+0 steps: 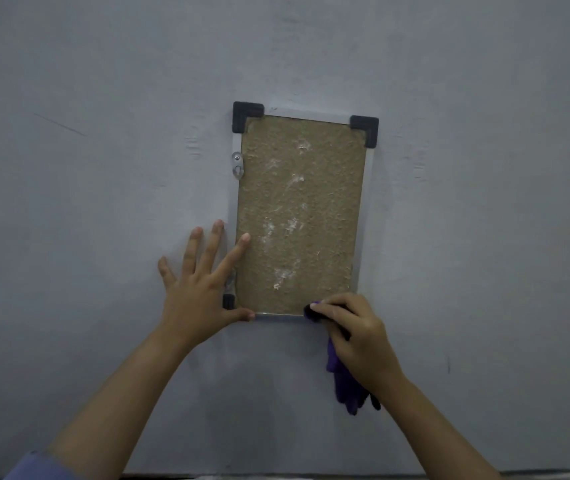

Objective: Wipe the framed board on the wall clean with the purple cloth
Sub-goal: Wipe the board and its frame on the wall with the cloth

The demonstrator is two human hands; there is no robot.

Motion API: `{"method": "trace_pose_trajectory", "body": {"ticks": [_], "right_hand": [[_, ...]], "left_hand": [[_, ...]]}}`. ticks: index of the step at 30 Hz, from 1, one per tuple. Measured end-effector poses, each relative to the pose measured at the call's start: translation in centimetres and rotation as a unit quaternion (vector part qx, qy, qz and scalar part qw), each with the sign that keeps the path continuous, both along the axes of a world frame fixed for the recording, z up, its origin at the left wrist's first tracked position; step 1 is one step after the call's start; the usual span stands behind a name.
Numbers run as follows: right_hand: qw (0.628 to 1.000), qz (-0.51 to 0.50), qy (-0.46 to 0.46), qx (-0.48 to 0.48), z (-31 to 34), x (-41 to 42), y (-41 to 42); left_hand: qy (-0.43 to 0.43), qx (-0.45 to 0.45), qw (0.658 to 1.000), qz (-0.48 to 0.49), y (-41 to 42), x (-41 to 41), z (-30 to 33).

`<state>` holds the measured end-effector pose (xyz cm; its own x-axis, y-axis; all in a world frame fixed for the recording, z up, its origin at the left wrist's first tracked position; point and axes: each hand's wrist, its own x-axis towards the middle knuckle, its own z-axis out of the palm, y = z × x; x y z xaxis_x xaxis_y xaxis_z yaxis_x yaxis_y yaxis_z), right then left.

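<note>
A light-blue sleeve cuff [39,465] shows at the lower left edge, on the left forearm, which reaches up to the grey painted wall [103,168]. The left hand [200,289] lies flat with fingers spread wide, palm on the wall beside the lower left corner of the rectangular brown fibreboard panel in its thin silver frame [299,216]; its index finger rests on the board and its thumb lies along the bottom rail. The right hand [352,337] is curled closed around the bunched purple cloth [342,382], fingertips pressing one end of it against the frame's lower right corner while the rest hangs below the wrist. Whitish smears mark the board's surface. Black plastic corner caps [247,114] sit at the top corners, and a metal hanger bracket [237,168] is on the left rail.
</note>
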<state>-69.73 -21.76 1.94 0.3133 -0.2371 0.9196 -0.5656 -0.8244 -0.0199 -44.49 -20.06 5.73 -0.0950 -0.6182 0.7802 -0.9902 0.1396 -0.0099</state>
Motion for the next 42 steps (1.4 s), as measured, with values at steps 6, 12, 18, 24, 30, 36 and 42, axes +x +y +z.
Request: {"method": "trace_pose_trajectory", "body": {"ticks": [6,12,18,24,30,36,42], "right_hand": [[0.894,0.278,-0.209,0.283,3.4,0.4,3.9],[0.844,0.406,-0.103,0.336,5.3,1.7,5.4],[0.822,0.447,-0.077,0.344,6.7,3.2,5.5],[0.822,0.436,-0.110,0.350,6.2,4.4,4.6],[0.983,-0.047,-0.175,-0.044,5.4,1.2,0.0],[0.978,-0.200,-0.051,-0.009,4.1,0.5,-5.1],[0.971,-0.229,-0.063,-0.012,3.8,1.4,-6.0]], "left_hand": [[0.014,-0.094,0.990,-0.100,1.5,-1.5,-0.4],[0.291,0.137,0.842,-0.432,4.9,-4.5,0.3],[0.476,0.311,0.571,-0.592,5.9,-4.8,-2.1],[0.538,0.210,0.548,-0.605,6.7,-4.9,-2.0],[0.331,-0.091,0.864,-0.368,5.9,-3.2,0.0],[-0.098,-0.252,0.951,-0.150,0.3,-1.7,0.6],[-0.177,-0.276,0.929,-0.174,-1.8,-1.4,0.9]]}}
